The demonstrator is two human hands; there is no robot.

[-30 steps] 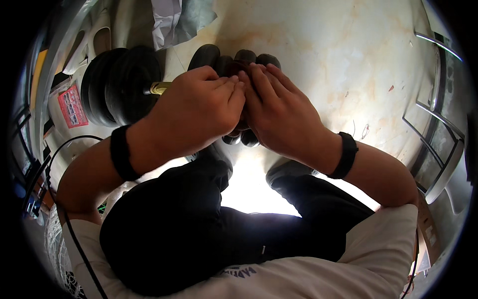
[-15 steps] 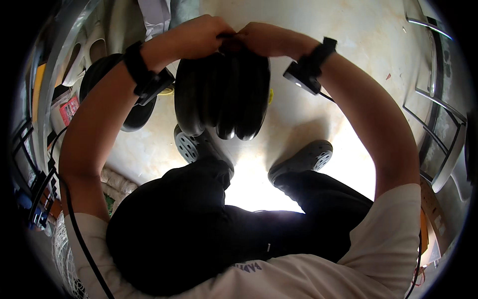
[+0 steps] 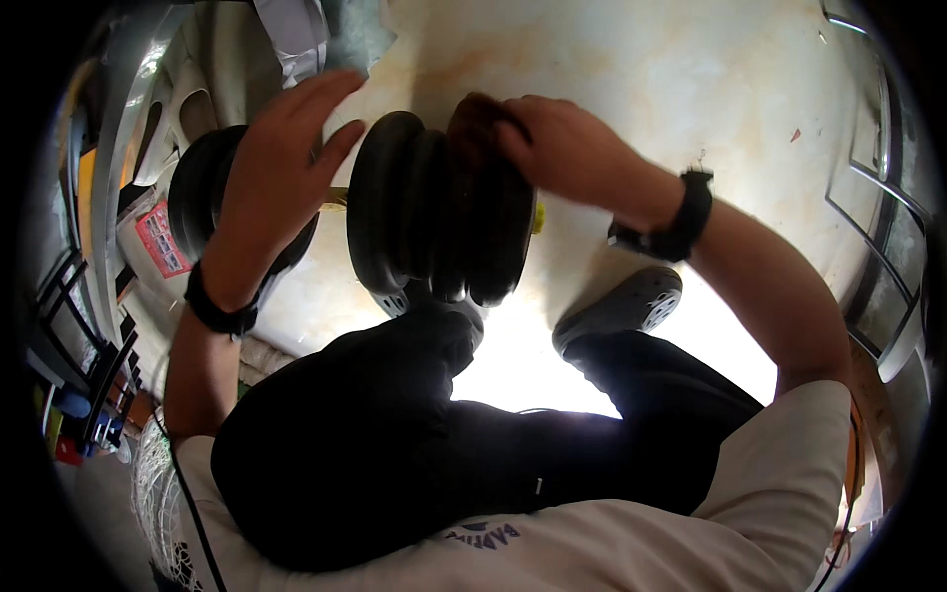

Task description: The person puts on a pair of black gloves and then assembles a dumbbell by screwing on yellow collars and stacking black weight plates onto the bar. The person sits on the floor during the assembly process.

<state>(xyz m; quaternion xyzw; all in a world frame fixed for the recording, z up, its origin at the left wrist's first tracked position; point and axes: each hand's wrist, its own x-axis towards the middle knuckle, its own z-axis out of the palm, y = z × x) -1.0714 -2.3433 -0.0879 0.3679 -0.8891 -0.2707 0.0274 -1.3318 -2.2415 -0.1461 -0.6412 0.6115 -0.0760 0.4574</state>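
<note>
A dumbbell lies across the floor in front of my feet, with thick black plates [image 3: 395, 207] at its right end and more black plates [image 3: 189, 187] at its left. Between them shows a short piece of bar [image 3: 337, 196], and a yellow end nut [image 3: 539, 219] sticks out on the right. My right hand [image 3: 564, 148] is closed on a dark brown, cloth-like piece [image 3: 475, 126] resting on top of the right plates. Its exact kind is hard to make out. My left hand [image 3: 281, 163] hovers over the left plates, holding nothing, thumb and fingers apart.
My grey clogs [image 3: 621, 308] stand on the pale floor [image 3: 631, 59] just behind the dumbbell. At left are a metal frame [image 3: 118, 128], a box with a red label [image 3: 163, 239] and white netting [image 3: 158, 493]. A metal-framed chair [image 3: 888, 257] stands at the right edge.
My hands were together at the top of the right plates. The left has moved away leftward and opened; the right has come slightly nearer and right, keeping the brown cloth-like piece.
</note>
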